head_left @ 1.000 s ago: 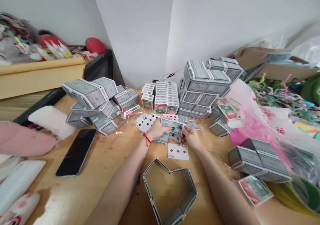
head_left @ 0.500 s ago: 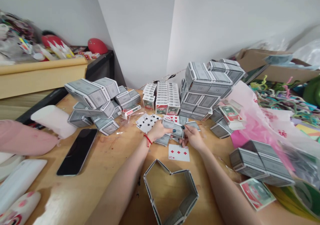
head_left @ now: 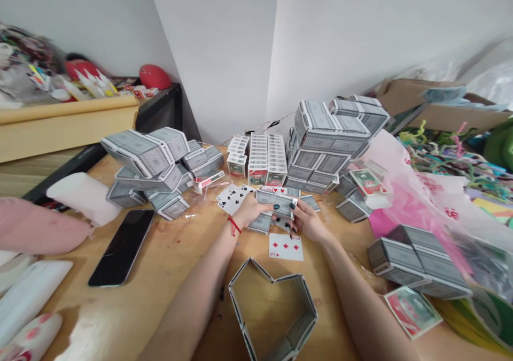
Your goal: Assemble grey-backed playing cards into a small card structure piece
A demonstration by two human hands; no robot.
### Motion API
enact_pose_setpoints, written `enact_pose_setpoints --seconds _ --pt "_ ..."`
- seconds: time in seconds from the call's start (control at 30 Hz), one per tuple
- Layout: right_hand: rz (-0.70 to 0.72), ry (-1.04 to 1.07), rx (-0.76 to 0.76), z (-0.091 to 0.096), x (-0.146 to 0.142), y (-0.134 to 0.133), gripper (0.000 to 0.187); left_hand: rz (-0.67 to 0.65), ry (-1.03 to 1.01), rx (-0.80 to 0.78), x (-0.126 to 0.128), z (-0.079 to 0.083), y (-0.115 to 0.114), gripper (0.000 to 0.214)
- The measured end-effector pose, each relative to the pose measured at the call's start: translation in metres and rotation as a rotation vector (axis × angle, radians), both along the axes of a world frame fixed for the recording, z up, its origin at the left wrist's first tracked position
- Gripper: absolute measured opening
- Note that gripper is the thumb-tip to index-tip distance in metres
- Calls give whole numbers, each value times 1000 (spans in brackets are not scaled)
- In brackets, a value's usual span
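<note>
My left hand (head_left: 253, 209) is closed on the left end of a grey-backed piece folded from playing cards (head_left: 269, 198), its thumb lying across the front. At the piece's right end, the fingers of my right hand (head_left: 306, 220) pinch the edge. Below my hands a three of diamonds card (head_left: 286, 246) lies face up. Loose spade cards (head_left: 233, 199) are fanned just left of the held piece, and a card back (head_left: 259, 223) shows underneath it. Nearer me stands a heart-shaped frame of joined cards (head_left: 240, 314), open in the middle.
Stacks of card-built blocks stand at the left (head_left: 138, 152) and right (head_left: 332, 131). Rows of card boxes (head_left: 257, 160) line the back. A black phone (head_left: 122, 247) lies left. More blocks (head_left: 417, 259) and a card box (head_left: 412, 312) sit at the right edge.
The held piece has tilted slightly, and a white edge now shows at its right end by my right fingertips. Both hands stay in nearly the same place, still gripping it.
</note>
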State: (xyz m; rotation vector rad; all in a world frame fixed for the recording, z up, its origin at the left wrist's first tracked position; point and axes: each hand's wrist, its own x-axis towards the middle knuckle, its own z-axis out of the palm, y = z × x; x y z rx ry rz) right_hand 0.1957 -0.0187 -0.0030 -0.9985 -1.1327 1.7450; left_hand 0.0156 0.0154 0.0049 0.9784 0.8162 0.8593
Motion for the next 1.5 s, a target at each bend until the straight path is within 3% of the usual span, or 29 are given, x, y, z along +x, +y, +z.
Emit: enact_pose_setpoints --seconds 0.13,0.3,0.4,0.57,0.7,0.9,1.07,1.3,1.4,1.5 --pt "18 -93 60 -6 1 1 30 -1 37 -25 0 -1 1 47" --pt "-117 -248 98 -10 -5 2 29 44 93 42 3 -5 2 43" --pt "-155 -223 71 -9 -5 2 28 59 110 90 2 -7 2 41" --pt "107 -11 13 -4 6 2 30 39 73 84 -2 -6 4 41" --pt "168 -5 27 -2 9 1 29 75 87 140 -3 -5 5 41" --pt "58 -230 -22 -5 1 4 24 60 121 127 1 -5 2 40" --pt "-47 -400 -29 -9 -7 5 20 104 225 210 1 -6 4 34" --pt "-308 -670 117 -10 -19 -5 27 123 247 250 2 -5 6 30" --pt "-293 -610 171 -7 -17 -8 30 72 200 191 0 -4 6 32" --pt "-167 -411 137 -5 -10 -7 38 -106 83 134 -5 -1 7 31"
